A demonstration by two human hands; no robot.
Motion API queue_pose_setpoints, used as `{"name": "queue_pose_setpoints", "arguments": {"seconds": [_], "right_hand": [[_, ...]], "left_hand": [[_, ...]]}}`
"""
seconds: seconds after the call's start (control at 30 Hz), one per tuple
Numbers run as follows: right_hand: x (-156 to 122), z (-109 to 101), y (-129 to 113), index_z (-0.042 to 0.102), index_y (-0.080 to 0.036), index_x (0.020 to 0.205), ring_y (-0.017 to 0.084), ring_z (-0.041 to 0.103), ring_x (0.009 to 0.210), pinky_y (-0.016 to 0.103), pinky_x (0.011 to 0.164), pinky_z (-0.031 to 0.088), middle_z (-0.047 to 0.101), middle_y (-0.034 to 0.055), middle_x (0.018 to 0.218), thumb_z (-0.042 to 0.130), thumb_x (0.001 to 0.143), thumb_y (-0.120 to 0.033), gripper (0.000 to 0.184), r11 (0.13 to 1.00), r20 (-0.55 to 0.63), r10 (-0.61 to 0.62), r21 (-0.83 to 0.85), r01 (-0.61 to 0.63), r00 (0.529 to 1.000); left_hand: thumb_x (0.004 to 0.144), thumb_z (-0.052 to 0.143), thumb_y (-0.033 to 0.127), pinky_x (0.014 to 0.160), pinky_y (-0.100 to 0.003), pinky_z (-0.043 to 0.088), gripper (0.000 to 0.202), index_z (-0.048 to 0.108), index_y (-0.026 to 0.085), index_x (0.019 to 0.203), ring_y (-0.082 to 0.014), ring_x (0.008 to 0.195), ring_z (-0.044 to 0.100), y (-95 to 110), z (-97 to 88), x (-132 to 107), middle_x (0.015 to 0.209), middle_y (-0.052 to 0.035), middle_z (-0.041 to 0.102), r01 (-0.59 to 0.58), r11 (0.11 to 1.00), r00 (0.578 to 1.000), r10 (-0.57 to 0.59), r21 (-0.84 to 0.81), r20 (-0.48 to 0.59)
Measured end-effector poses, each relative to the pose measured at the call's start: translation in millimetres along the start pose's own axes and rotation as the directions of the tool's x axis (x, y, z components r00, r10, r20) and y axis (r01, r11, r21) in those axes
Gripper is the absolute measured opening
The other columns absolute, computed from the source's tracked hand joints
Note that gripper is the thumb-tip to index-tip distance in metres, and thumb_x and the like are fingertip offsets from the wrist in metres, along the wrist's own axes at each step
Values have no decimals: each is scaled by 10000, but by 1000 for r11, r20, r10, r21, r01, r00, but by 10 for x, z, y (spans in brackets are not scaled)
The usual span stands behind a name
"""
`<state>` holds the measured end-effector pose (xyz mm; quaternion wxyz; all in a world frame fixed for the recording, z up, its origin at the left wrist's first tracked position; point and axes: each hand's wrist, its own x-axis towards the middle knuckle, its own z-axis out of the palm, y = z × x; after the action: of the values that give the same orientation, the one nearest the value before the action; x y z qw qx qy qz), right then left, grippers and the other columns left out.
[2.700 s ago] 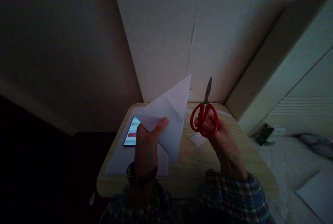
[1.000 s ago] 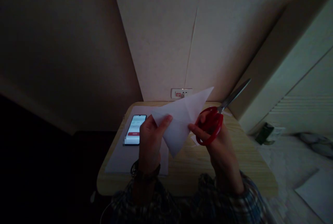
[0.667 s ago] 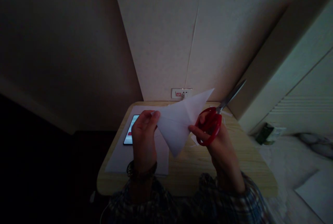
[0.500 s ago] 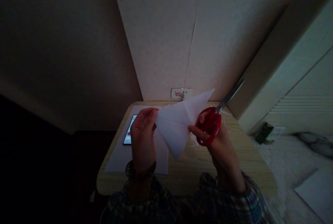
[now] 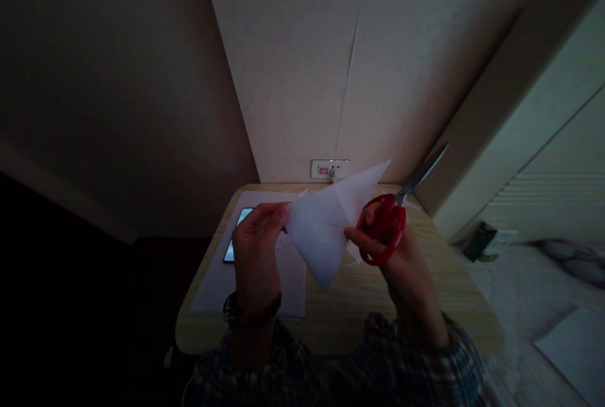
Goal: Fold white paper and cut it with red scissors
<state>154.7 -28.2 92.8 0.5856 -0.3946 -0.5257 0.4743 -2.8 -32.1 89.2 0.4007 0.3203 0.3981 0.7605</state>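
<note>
A folded sheet of white paper (image 5: 321,221), creased across its middle and pointed at the ends, is held up above the table. My left hand (image 5: 258,243) pinches its left corner between thumb and fingers. At its right side, my right hand (image 5: 401,262) grips the paper's edge with the fingertips. Red-handled scissors (image 5: 390,230) hang on that same right hand, its fingers through the loops and the metal blades pointing up and to the right. Behind my left hand a phone (image 5: 230,252) with a lit screen lies on white sheets (image 5: 212,293), partly hidden.
The small wooden table (image 5: 350,325) stands against a wall with a socket (image 5: 329,169) and a plug in it. Paper scraps (image 5: 354,252) lie under the right hand. To the right are a green and white box (image 5: 489,242) and a white sheet (image 5: 576,347).
My left hand has shifted slightly left, and the paper and scissors have moved a little to the right. Both hands keep their hold. The phone's screen looks different.
</note>
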Motion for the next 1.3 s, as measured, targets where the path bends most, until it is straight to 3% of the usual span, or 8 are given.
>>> {"name": "queue_pose_setpoints", "arguments": {"seconds": [0.13, 0.27, 0.4, 0.63, 0.83, 1.03, 1.2, 1.3], "right_hand": [[-8, -8, 2, 485, -222, 716, 102, 459, 573, 230, 515, 381, 493, -61, 657, 690, 663, -132, 230, 1000, 3, -5, -16, 5, 1000], [-14, -9, 5, 486, -223, 714, 101, 456, 556, 227, 504, 384, 493, -65, 643, 687, 667, -123, 230, 998, 15, -20, -57, 21, 1000], [-17, -1, -4, 492, -222, 713, 102, 464, 567, 227, 514, 391, 501, -63, 646, 688, 673, -121, 224, 997, 36, -28, -75, 31, 999], [-16, -17, -8, 494, -223, 708, 97, 453, 555, 224, 509, 380, 500, -69, 633, 699, 675, -127, 229, 999, 46, -13, -41, 15, 999], [-23, -12, -10, 497, -225, 715, 104, 467, 568, 231, 511, 376, 513, -61, 644, 700, 674, -130, 227, 999, 54, -7, -34, 9, 999], [-13, -39, -4, 489, -220, 712, 94, 445, 560, 220, 508, 369, 488, -65, 638, 691, 686, -132, 222, 998, 55, -11, -68, 14, 998], [-8, -47, 9, 486, -218, 705, 88, 455, 569, 210, 520, 384, 483, -66, 646, 688, 678, -110, 230, 997, 62, -39, -67, 43, 997], [-11, -45, 5, 488, -217, 708, 87, 449, 560, 209, 507, 378, 484, -66, 643, 687, 678, -114, 226, 997, 64, -35, -67, 39, 997]], "left_hand": [[652, 732, 246, 575, -196, 407, 77, 690, 185, 633, -86, 580, 531, 1, -20, 3, 595, 37, 621, -20, 998, 1000, 21, 60, -12], [656, 728, 281, 653, -232, 436, 114, 725, 194, 729, -133, 693, 601, 19, -14, -2, 736, -5, 702, 65, 993, 995, -72, 94, 69], [603, 764, 259, 547, -217, 403, 113, 720, 190, 680, -112, 574, 562, 8, -3, -8, 645, 14, 677, 116, 988, 992, -121, 106, 42], [600, 773, 230, 574, -198, 422, 88, 727, 189, 663, -98, 598, 567, -21, -3, -4, 646, 11, 689, 97, 992, 993, -101, 75, 60], [605, 765, 211, 557, -197, 421, 50, 730, 208, 639, -99, 577, 561, -13, 10, -20, 611, 28, 683, -4, 990, 1000, 2, 139, 14], [652, 738, 266, 583, -209, 436, 67, 730, 200, 661, -113, 610, 579, -25, 5, -10, 656, 13, 701, 32, 993, 998, -37, 116, 48], [651, 739, 256, 566, -194, 422, 56, 725, 203, 639, -102, 591, 558, -29, 0, -12, 616, 29, 679, -54, 983, 998, 49, 178, 31], [674, 720, 268, 584, -206, 426, 73, 727, 196, 669, -115, 617, 564, -31, -1, -11, 646, 16, 683, -50, 985, 998, 42, 167, 54]]}}
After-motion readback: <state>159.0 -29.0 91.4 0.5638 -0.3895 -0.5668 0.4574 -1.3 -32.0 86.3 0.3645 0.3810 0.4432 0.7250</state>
